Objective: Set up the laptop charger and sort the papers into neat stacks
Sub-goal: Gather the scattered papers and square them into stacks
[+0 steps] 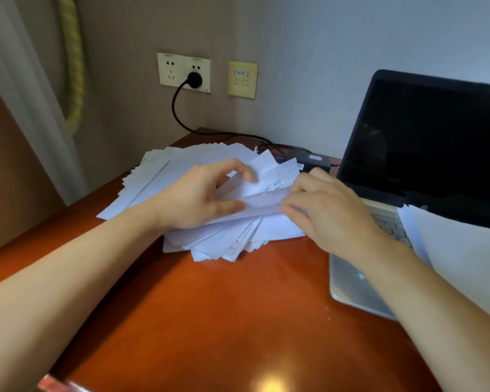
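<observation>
– Two hands on the paper, then. What does each have?

– The left hand point(207, 193) has thumb and curled fingers pinched on a loose sheet point(263, 199) at the top of the heap. The right hand point(323, 210) nips the same sheet's other end with bent fingertips. Both are closed on it, and it is lifted a little off the rest.

– And under it?

– The pile point(159, 179) lies on the desk point(238, 306), fanned out, with corners sticking out on every side. That is most of the work left, I'd say.

– Anything sorted?

– A second stack point(464, 250) rests on the keyboard of the open laptop point(436, 142), at the right. Its edges look fairly even, so I take it for the sorted part, and it seems the smaller share.

– The charger?

– The plug point(195, 79) sits in the wall socket point(181, 72). The cable point(178, 114) runs down to the charger brick point(314, 161), which lies at the back of the desk, just behind the pile. A thin lead leaves the brick toward the laptop, but its end is hidden behind the screen, so I cannot tell if it is plugged in. The screen is dark.

– So, halfway?

– Charger mostly set up, by my reckoning; the papers are well short of done.
</observation>
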`<state>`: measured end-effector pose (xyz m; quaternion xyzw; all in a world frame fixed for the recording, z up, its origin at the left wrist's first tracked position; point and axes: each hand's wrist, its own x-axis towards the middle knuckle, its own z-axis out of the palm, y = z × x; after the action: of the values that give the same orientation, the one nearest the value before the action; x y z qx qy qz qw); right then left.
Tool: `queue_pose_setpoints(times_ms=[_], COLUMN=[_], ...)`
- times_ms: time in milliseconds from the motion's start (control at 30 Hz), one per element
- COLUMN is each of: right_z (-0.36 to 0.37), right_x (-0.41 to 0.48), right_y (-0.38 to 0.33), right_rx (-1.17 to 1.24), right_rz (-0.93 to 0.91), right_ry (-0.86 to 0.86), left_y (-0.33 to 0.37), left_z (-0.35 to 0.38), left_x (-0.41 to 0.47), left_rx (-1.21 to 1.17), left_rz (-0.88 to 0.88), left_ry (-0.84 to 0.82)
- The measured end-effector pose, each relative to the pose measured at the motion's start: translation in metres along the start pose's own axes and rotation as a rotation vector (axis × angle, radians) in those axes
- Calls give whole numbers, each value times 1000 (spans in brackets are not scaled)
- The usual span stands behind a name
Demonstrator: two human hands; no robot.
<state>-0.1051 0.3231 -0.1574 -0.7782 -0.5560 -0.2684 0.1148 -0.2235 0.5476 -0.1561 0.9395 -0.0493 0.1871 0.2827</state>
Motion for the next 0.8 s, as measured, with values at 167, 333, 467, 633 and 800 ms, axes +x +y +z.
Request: queue_pose_setpoints(times_ms=[167, 333, 467, 633, 800], right_z=[0, -8, -19, -10, 5], right_x=[3, 5, 13, 16, 13], right_y=[-2, -14, -36, -54, -37], right_rx=[-20, 12, 359, 1059, 1176], right_rz=[43, 172, 484, 724, 854], right_ry=[178, 372, 164, -302, 24], left_y=[15, 8, 8, 24, 16], left_z=[2, 2, 4, 8, 8], left_x=[-6, 0, 1, 4, 7], left_rx=[-329, -85, -253, -966, -939], left_rz=[-58, -56, -163, -299, -283], left_ry=[-134, -88, 78, -9, -36])
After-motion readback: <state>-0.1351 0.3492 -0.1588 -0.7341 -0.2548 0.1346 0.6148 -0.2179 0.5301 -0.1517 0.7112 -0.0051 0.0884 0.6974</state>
